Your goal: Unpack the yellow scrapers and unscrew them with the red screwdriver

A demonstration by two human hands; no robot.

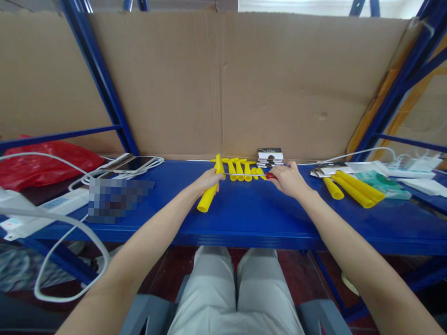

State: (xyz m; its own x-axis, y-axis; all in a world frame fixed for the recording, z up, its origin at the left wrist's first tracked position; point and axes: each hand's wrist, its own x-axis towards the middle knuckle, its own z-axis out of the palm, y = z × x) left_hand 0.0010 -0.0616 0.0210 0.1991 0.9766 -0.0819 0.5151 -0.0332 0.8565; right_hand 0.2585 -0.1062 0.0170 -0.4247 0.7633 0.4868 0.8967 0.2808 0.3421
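Observation:
My left hand (209, 180) is closed around a yellow tube (206, 200) that has a shorter crosspiece at its upper end. In my right hand (287, 178) is a screwdriver (270, 176) with a red handle. Its long thin metal shaft points left and reaches the tube beside my left fingers; whether the tip is inside the tube cannot be made out. Behind the shaft, several similar yellow T-shaped pieces (240, 169) lie side by side on the blue table (251, 213). A small stack of black-and-white printed boxes (270, 157) stands just behind my right hand.
More yellow tubes (356, 189) lie at the right by a green plastic bag (384, 183) and papers. At the left are a red plastic bag (53, 160), a white power strip (47, 211) and looped white cables. A cardboard panel (168, 81) rises behind the table between blue posts.

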